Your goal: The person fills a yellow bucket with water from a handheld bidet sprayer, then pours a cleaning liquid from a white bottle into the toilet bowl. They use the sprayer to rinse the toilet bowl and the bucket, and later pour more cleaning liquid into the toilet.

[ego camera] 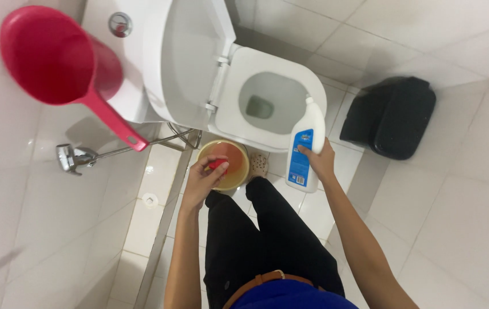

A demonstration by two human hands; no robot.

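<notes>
1. Fingers of your right hand (320, 161) are wrapped tight round the white plastic bottle with a blue label (305, 150), gripping it about midway up its body.
2. That bottle is held tilted, its narrow neck and open nozzle pointing toward twelve o'clock, with the nozzle over the front rim of the white toilet seat (271, 103).
3. Your left hand (205, 178) is closed on a small red cap (218, 165), pinched between thumb and fingertips.
4. That cap and hand hover over the yellow round plastic bucket (226, 166), which sits on the floor just in front of the toilet bowl, at nine o'clock from the bottle.
5. Beside the bucket, at three o'clock from it, one foot in a pale patterned slipper (258, 165) shows on the tile.
6. Your black trousers (261, 234) and a brown belt (261, 281) fill the lower middle of the view.
7. The toilet lid (190, 57) stands raised against the cistern, with a round chrome flush button (120, 24) on top at eleven o'clock.
8. A red plastic dipper with a long handle (55, 60) rests at ten o'clock, on the cistern edge.
9. A chrome tap (72, 157) juts from the white tiled wall at nine o'clock.
10. A black lidded bin (393, 117) sits on the floor at two o'clock, well apart from the bottle.
</notes>
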